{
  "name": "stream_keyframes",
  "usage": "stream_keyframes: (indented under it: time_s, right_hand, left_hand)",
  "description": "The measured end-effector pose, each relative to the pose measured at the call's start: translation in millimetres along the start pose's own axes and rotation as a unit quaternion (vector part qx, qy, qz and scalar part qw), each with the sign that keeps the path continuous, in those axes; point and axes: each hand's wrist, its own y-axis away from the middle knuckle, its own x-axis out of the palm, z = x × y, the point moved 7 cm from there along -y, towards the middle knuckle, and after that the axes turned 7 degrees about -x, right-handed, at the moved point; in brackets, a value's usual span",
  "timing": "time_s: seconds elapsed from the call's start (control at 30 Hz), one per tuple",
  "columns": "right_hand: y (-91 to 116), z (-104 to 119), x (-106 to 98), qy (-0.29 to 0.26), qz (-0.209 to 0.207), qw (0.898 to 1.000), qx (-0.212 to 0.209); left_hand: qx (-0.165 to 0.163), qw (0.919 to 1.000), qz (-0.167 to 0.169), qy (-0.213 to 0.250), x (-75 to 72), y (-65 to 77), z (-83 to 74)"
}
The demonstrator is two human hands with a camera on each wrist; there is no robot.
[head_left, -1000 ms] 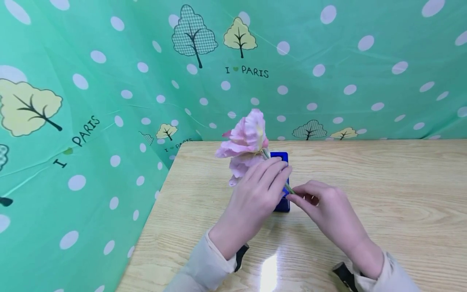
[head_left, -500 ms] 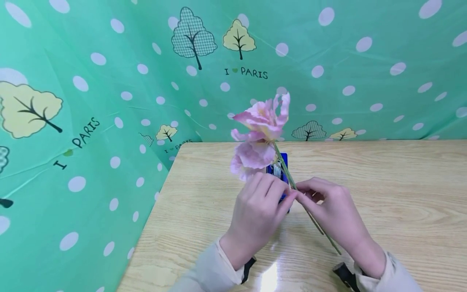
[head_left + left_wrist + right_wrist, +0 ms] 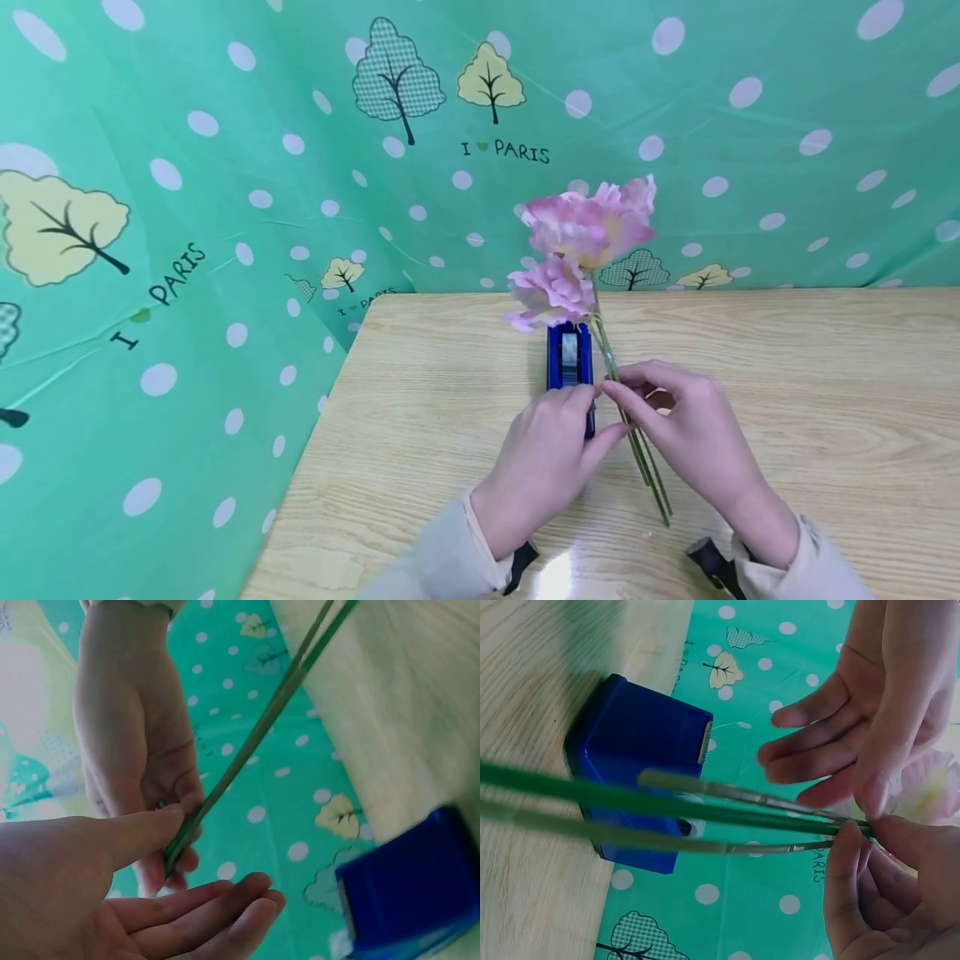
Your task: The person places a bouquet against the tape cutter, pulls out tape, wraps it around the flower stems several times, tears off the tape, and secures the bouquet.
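Observation:
Pink flowers (image 3: 588, 229) with long green stems (image 3: 641, 458) stand nearly upright above the table, leaning slightly. My right hand (image 3: 686, 412) pinches the stems between thumb and fingertips below the blooms. In the right wrist view, three stems (image 3: 615, 796) come together at those fingertips, and parts of them look shiny. My left hand (image 3: 551, 454) is beside the stems, its thumb touching or very close to them. Its other fingers (image 3: 225, 919) stretch out loosely, holding nothing. Behind the left hand stands a blue tape dispenser (image 3: 556, 358), its front end partly hidden.
The wooden table (image 3: 825, 433) extends to both sides of the hands. A green dotted curtain (image 3: 225, 317) hangs behind it and along its left edge. Black wrist mounts (image 3: 712, 567) show at the sleeves.
The flowers have swung right and more upright, and their stems show below the hands. My left hand has slid down from near the blooms and its fingers have loosened; my right hand stays about in place.

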Motion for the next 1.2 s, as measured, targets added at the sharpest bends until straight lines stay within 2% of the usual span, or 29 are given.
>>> stream_keyframes:
  time_s: [0.13,0.23,0.5,0.6,0.7,0.93,1.2]
  right_hand:
    - [0,0,0,-0.011,-0.001,1.000,0.002]
    - [0,-1,-1,-0.013,-0.006,1.000,0.005]
    - [-1,-2,-6,-0.032,-0.016,0.999,0.014]
    - [0,-3,-8,-0.034,-0.016,0.999,0.021]
    - [1,-5,-10,-0.029,-0.013,0.999,0.027]
    - [4,-15,-17,-0.010,-0.004,0.999,0.044]
    - [13,-28,-27,0.003,0.003,0.998,0.070]
  left_hand:
    - [-0.004,0.9991,0.010,0.041,7.4,-1.9,-1.3]
    - [-0.014,0.9957,0.020,0.090,11.4,-3.8,-1.0]
    - [-0.064,0.9726,0.064,0.214,23.2,-8.8,3.3]
    - [-0.082,0.9613,0.081,0.251,29.5,-10.1,4.0]
    - [-0.089,0.9543,0.088,0.271,33.8,-10.4,2.7]
    - [-0.083,0.9549,0.083,0.273,39.8,-10.6,-6.9]
    - [-0.064,0.9662,0.091,0.232,50.7,-14.2,-21.7]
